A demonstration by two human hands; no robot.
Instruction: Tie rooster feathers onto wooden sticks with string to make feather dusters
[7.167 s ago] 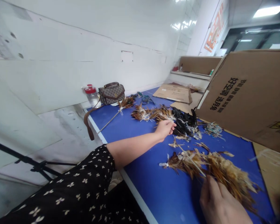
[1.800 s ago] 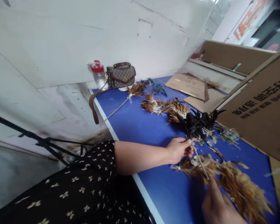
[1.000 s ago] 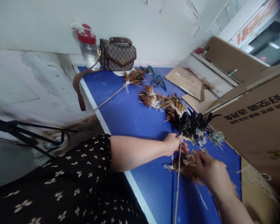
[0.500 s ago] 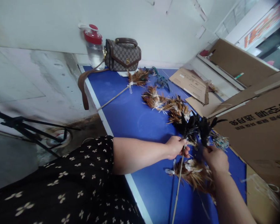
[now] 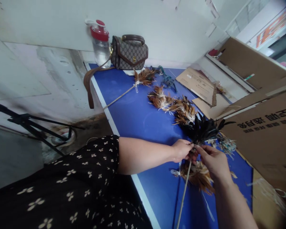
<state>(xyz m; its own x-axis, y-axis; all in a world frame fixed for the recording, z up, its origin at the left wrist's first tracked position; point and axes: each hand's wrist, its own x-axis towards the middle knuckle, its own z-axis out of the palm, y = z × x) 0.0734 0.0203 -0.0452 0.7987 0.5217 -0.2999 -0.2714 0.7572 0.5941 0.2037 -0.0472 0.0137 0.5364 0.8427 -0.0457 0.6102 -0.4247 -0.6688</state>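
Observation:
My left hand [image 5: 182,150] is closed round the top of a thin stick [image 5: 184,190], just below a spray of black feathers [image 5: 200,129]. The stick slants down toward the table's near edge. Pressed against the base of the black feathers, my right hand [image 5: 213,159] pinches at the same spot, touching the left fingertips. The quill ends are mostly hidden by my fingers. Under my hands lies a bunch of brown feathers [image 5: 200,179] tied with white string. More brown feather bunches [image 5: 159,98] lie farther up the blue table [image 5: 133,116].
A feather-tipped stick [image 5: 120,97] lies near a handbag [image 5: 130,54] and a water bottle [image 5: 100,44] at the back. Cardboard boxes [image 5: 264,127] stand along the right side. Blue-green feathers [image 5: 227,144] lie by the box. A black metal stand [image 5: 33,122] is at left.
My right hand has moved left to meet my left hand, bringing its black feathers against those on the stick. The two black clumps now form one spray. The view has shifted slightly.

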